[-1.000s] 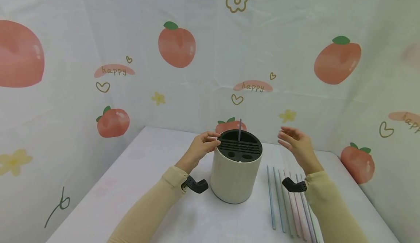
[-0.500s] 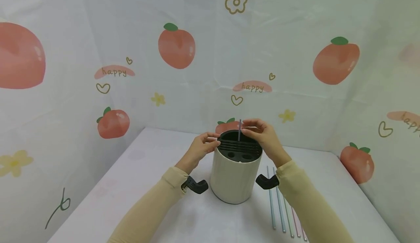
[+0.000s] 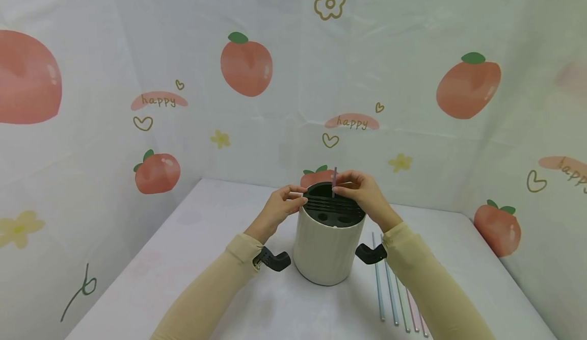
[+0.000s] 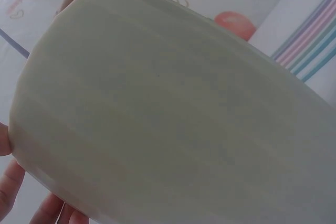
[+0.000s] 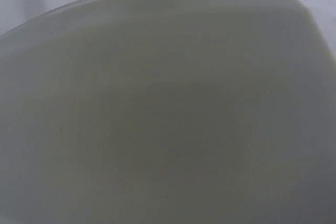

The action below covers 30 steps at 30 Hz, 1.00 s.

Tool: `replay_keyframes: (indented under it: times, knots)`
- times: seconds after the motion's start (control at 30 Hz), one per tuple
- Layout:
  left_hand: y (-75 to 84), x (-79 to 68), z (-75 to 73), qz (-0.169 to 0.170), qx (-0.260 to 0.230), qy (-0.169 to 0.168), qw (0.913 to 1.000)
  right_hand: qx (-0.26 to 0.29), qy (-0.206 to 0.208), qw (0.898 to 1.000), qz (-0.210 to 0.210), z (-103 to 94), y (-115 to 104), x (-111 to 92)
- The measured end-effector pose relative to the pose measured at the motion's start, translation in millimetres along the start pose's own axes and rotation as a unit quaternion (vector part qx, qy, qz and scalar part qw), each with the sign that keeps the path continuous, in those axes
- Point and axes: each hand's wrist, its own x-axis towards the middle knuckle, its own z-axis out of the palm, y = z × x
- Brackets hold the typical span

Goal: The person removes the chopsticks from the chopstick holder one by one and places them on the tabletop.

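Observation:
A cream cylindrical knife and utensil holder (image 3: 326,253) with a black slotted top stands upright on the table. My left hand (image 3: 270,211) rests on its left rim, thumb and fingertips touching the edge. At the large back opening my right hand (image 3: 366,193) pinches a thin purple chopstick (image 3: 335,176), which stands upright with its lower end inside. The holder's pale wall (image 4: 157,103) fills most of the left wrist view, where that chopstick (image 4: 14,44) shows beyond the rim. In the right wrist view the holder wall (image 5: 168,108) hides nearly everything.
Several pastel chopsticks (image 3: 379,294) lie side by side on the white table (image 3: 257,299) right of the holder, partly under my right forearm. A white curtain (image 3: 284,49) printed with fruit and flowers hangs behind and at both sides.
My right hand has come left from above the loose chopsticks to the holder's opening and now pinches the purple chopstick standing there. The left hand stays on the rim.

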Motion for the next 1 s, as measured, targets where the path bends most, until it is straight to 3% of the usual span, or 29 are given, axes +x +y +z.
replay_keyframes:
  times: [0.37,0.5,0.6,0.67,0.8,1.0]
  knots:
    - [-0.1,0.8,-0.2,0.004,0.000,0.001,1.0000,0.005,0.000,1.000,-0.004,-2.5,-1,2]
    - [0.1,1.3,-0.3,0.005,-0.001,0.000,1.0000,0.056,0.013,0.998,-0.014,-7.3,-8,5]
    - [0.3,1.4,-0.2,0.002,-0.001,-0.001,1.0000,0.120,0.035,0.991,-0.035,-13.0,-18,7]
    - [0.3,1.4,-0.1,0.003,-0.002,-0.001,1.0000,0.160,0.059,0.984,-0.056,-18.3,-27,9]
    - [1.1,1.1,-0.4,0.000,-0.003,-0.001,1.0000,0.240,0.121,0.957,-0.105,-31.8,-47,16]
    - [6.8,-3.3,-0.2,-0.003,-0.003,-0.007,1.0000,0.357,0.217,0.898,-0.135,-60.0,-69,17]
